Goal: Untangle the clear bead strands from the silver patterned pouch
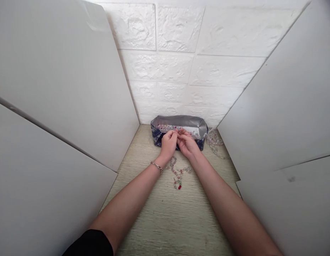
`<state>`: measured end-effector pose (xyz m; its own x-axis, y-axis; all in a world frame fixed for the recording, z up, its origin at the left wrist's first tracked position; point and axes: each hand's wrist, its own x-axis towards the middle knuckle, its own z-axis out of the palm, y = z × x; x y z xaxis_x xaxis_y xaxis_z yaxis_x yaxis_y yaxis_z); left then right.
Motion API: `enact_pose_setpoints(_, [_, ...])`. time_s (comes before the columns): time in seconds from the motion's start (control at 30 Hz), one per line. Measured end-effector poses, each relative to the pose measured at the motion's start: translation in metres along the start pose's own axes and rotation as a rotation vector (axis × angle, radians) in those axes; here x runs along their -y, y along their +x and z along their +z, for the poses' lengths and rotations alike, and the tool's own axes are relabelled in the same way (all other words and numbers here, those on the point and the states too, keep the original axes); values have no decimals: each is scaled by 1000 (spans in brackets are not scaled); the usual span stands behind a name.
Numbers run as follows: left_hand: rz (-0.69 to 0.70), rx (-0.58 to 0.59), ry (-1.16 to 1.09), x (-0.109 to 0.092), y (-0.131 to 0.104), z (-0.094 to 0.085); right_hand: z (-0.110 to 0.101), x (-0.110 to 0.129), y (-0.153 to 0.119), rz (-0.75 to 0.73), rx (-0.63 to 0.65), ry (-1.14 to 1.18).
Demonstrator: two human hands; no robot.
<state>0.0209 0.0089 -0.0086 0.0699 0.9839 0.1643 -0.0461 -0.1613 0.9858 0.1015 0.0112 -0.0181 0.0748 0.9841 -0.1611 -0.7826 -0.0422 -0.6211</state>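
Observation:
My left hand [168, 143] is closed in a pinch at the front rim of a dark blue patterned box [156, 137] with a silver lining. Close against it, my right hand [188, 144] has its thumb and fingers curled together, palm partly turned up. What lies between the fingertips is too small to make out. Loose small beads [165, 127], pink, clear and purple, lie inside the box. A beaded string [176, 173] of pink, green and clear beads trails over the surface below my hands, with red beads at its near end. Its upper end disappears by my left hand.
Another heap of pale beaded strings [215, 140] lies right of the box. A white brick-patterned wall [165, 65] stands behind it. White panels [74, 78] close in the left side and more panels [277, 106] the right. The surface [165, 220] is pale wood-grained.

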Motion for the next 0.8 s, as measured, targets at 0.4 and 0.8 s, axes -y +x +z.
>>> enact_pose_setpoints(0.4, [-5,2,-2,2,0,1,0,1,0,4,-45,-5])
enact_pose_setpoints(0.8, [29,37,30,2,0,2,2,2,-1,11,-40,26])
